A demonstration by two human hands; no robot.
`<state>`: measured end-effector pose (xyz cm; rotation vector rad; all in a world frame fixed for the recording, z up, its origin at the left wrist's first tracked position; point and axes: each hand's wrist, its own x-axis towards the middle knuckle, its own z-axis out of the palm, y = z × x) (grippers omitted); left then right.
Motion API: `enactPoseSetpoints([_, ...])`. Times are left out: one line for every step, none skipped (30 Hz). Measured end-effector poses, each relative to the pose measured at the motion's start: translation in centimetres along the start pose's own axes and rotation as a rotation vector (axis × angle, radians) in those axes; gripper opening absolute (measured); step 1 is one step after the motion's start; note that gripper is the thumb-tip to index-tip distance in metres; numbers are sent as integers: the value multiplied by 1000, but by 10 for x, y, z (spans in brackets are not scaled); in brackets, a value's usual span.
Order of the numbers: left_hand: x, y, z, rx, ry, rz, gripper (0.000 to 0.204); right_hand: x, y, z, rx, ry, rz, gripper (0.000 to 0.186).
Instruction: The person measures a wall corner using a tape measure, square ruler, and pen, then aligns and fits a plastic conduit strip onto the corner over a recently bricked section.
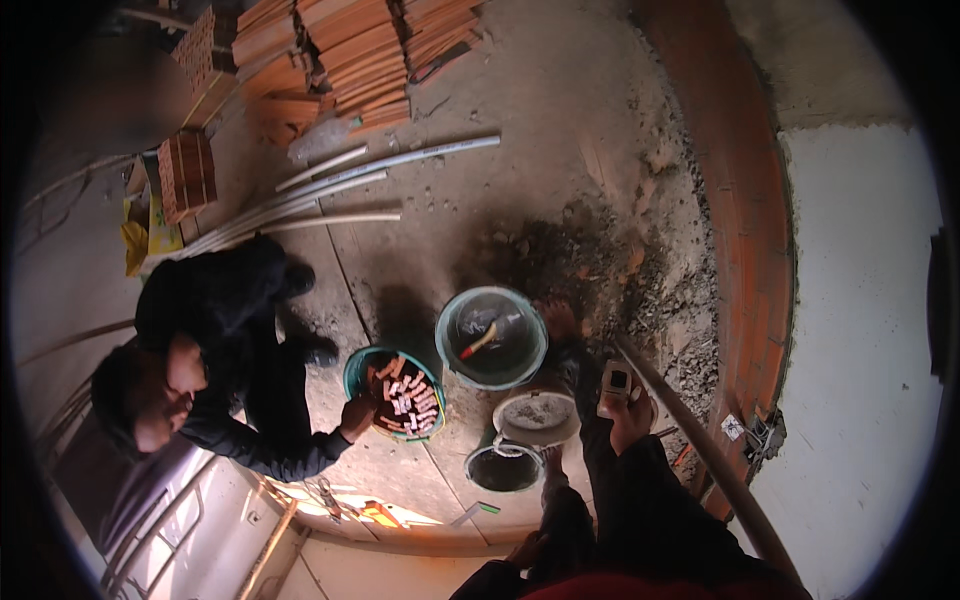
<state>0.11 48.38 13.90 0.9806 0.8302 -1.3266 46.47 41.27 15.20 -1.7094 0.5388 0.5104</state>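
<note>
My right hand (630, 420) is closed around a small pale handheld device (614, 380) with a dark square screen. A long pole (710, 440) slants close beside that hand; whether the two touch I cannot tell. Low in the view, my left hand (527, 550) is near my leg, its fingers too dark and small to make out. In front of me stands a wide green bucket (445, 345) with a brush (478, 341) in it. Nearer are a pale bucket (536, 412) with grey material inside and a dark bucket (503, 472) with a rope handle.
A co-worker in dark clothes (220, 330) crouches at left, one hand (358, 417) at a teal bucket (352, 372) of reddish pieces. Pipes (330, 187) and stacked orange tiles (350, 60) lie farther off. Rubble (690, 340) runs along the brick strip (740, 250) by the right wall.
</note>
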Motion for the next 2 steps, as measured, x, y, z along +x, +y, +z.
enactPoseSetpoints([-3, 47, -11, 75, -40, -75, 71, 21, -1, -10, 55, 15, 71, 52])
enactPoseSetpoints([-13, 90, -24, 160, -90, -156, 75, 47, 2, -24, 119, 29, 151, 52])
